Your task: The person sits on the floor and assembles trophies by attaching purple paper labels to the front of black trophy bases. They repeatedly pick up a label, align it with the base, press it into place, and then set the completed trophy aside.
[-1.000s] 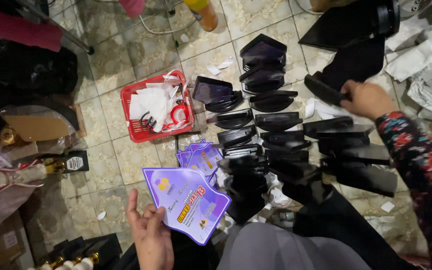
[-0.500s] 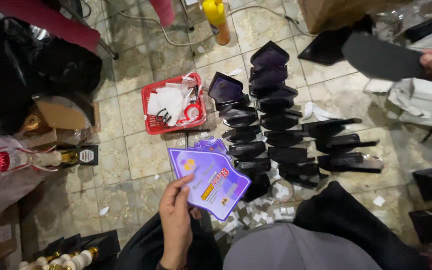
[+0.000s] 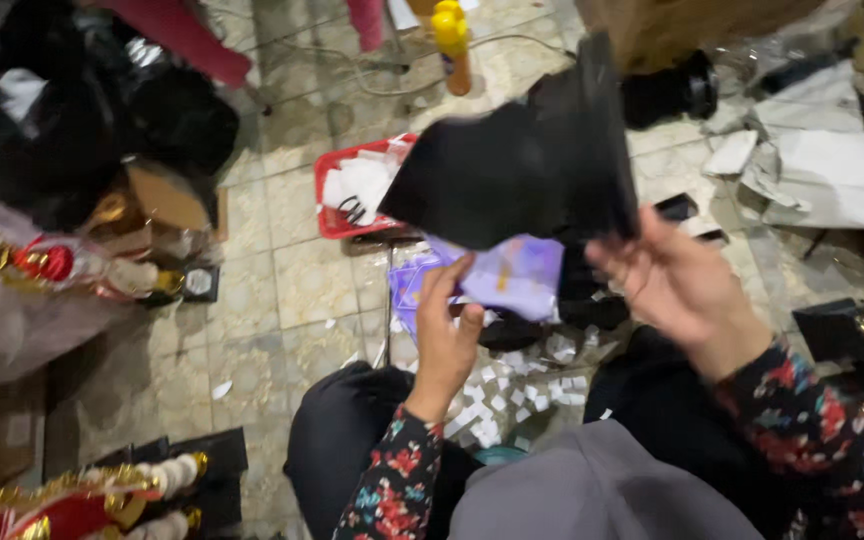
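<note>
both hands are raised over the tiled floor (image 3: 292,290), in front of the person's knees. the right hand (image 3: 677,285) pinches the lower edge of a black card sheet (image 3: 522,165), thumb in front, holding it up tilted. the left hand (image 3: 447,330) grips a purple printed card (image 3: 517,275) just beneath the black sheet, fingers curled on its left edge; the two cards overlap. behind them a red basket (image 3: 337,200) with white paper sits on the floor, and white paper scraps (image 3: 492,400) lie between the knees.
</note>
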